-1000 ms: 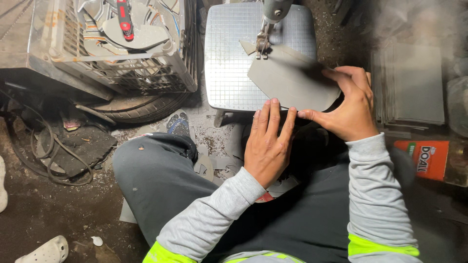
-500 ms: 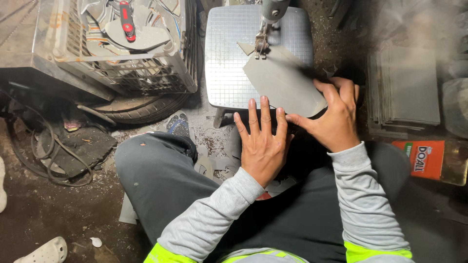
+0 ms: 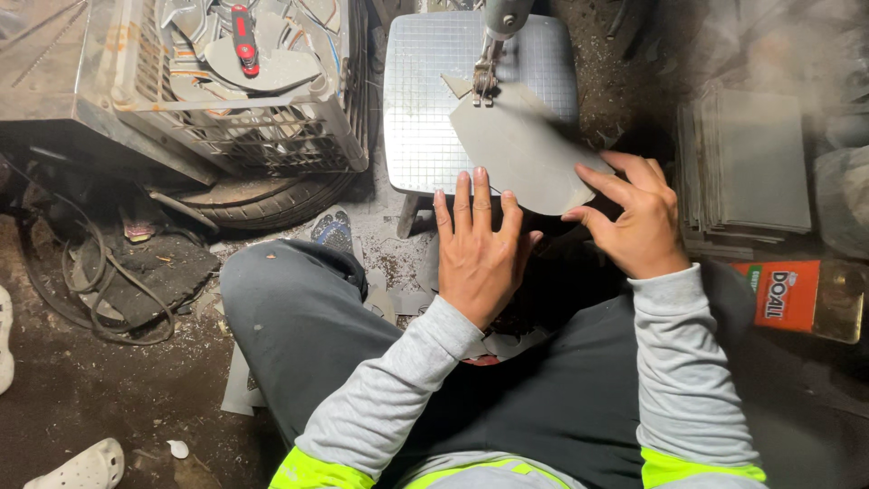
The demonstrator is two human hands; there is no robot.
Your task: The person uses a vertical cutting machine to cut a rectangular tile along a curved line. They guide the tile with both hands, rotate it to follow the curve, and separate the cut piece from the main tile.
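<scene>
A flat grey sheet piece (image 3: 529, 149) lies on the gridded metal saw table (image 3: 421, 109), its far end at the vertical saw blade (image 3: 486, 77). My left hand (image 3: 475, 249) rests flat with fingers spread, fingertips on the sheet's near edge. My right hand (image 3: 634, 217) pinches the sheet's right corner between thumb and fingers. A small offcut (image 3: 455, 84) lies left of the blade. I sit with knees below the table.
A wire crate (image 3: 226, 100) of cut grey shapes with a red-handled tool (image 3: 243, 38) stands at the left, over a tyre (image 3: 272, 195). A stack of grey sheets (image 3: 747, 163) sits at the right beside an orange box (image 3: 783, 294). Cables (image 3: 90, 272) and scraps litter the floor.
The sheet has swung round at the blade, its near end moving left. Both hands shifted left with it, my left hand sliding up to the sheet's near edge.
</scene>
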